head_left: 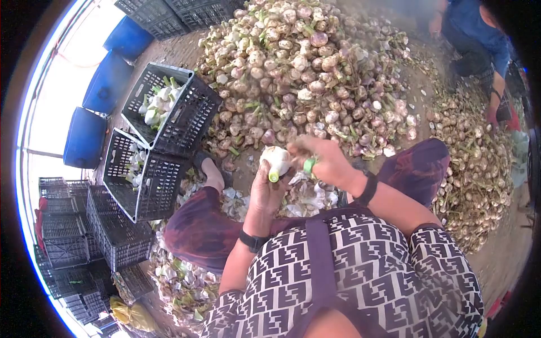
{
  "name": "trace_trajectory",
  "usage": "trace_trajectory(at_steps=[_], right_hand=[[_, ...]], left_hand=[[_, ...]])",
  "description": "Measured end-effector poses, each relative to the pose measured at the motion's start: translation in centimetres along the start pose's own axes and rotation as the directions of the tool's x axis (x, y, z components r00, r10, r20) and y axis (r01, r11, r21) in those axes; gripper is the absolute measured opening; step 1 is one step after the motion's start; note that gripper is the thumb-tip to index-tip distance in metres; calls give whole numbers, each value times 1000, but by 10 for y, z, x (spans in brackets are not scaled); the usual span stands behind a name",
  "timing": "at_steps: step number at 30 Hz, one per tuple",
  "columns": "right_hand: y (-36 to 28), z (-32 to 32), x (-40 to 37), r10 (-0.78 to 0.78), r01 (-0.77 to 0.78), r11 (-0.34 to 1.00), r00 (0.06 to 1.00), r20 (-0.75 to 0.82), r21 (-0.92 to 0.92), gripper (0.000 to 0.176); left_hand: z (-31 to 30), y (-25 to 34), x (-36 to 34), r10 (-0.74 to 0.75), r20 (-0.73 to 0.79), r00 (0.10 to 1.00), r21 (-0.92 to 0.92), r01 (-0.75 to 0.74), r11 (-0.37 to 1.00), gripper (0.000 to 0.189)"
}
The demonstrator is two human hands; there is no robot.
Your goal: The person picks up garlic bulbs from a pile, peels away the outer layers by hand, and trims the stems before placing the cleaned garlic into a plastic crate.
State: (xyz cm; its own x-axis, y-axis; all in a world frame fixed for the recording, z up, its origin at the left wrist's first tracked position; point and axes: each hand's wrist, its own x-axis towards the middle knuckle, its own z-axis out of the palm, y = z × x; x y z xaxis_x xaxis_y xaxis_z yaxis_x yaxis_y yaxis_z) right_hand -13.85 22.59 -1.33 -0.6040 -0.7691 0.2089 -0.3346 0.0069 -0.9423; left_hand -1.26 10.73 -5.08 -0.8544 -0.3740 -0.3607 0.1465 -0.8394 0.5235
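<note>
Gripping a garlic bulb [277, 159] in the left hand [269, 188], fingers curled tight round its smooth, white, rounded body, with the green stub of stem pointing down toward the lap. Pinching at the bulb's right side with the right hand [326, 160], closed on a small green piece [309, 165], bright and glossy; impossible to tell whether tool handle or stem. Wearing black bands on both wrists. Sitting before a broad garlic pile [304, 67] of knobbly, pink-purple, papery bulbs with stringy roots, cut off at the top edge. Scattered below the hands, thin white peels [304, 197], crumpled and flaky, partly hidden by the forearms. Leaning at left, 2 black crates [186, 121] of lattice plastic, with pale cleaned bulbs inside half hidden by the walls. Beyond them, 3 smooth blue barrels [84, 138], washed out by glare. At top right, another person [473, 28] in blue, cut off by the dark rim.
</note>
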Motion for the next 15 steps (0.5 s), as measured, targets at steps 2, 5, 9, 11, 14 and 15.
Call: trace_trajectory(at_steps=[2,5,9,11,14,15], right_hand=[[-12,1,-1,-121,123,978,992,24,-171,21],[-4,2,-1,-205,225,900,974,93,-374,27],[-1,5,-1,-325,341,799,938,122,-495,27],[-4,2,0,-289,317,811,948,136,-491,24],[10,-4,9,-265,263,779,961,81,-569,20],[20,-7,13,-263,238,758,963,49,-608,19]], left_hand=[[11,2,-3,15,49,999,25,-16,1000,45],[8,3,-2,14,26,1000,17,-14,1000,43],[0,0,-1,-14,-5,1000,1,14,1000,42],[3,2,-3,-40,-8,999,47,40,998,43],[2,3,-7,-100,117,988,183,78,980,46],[1,3,-8,-130,179,975,239,85,967,48]])
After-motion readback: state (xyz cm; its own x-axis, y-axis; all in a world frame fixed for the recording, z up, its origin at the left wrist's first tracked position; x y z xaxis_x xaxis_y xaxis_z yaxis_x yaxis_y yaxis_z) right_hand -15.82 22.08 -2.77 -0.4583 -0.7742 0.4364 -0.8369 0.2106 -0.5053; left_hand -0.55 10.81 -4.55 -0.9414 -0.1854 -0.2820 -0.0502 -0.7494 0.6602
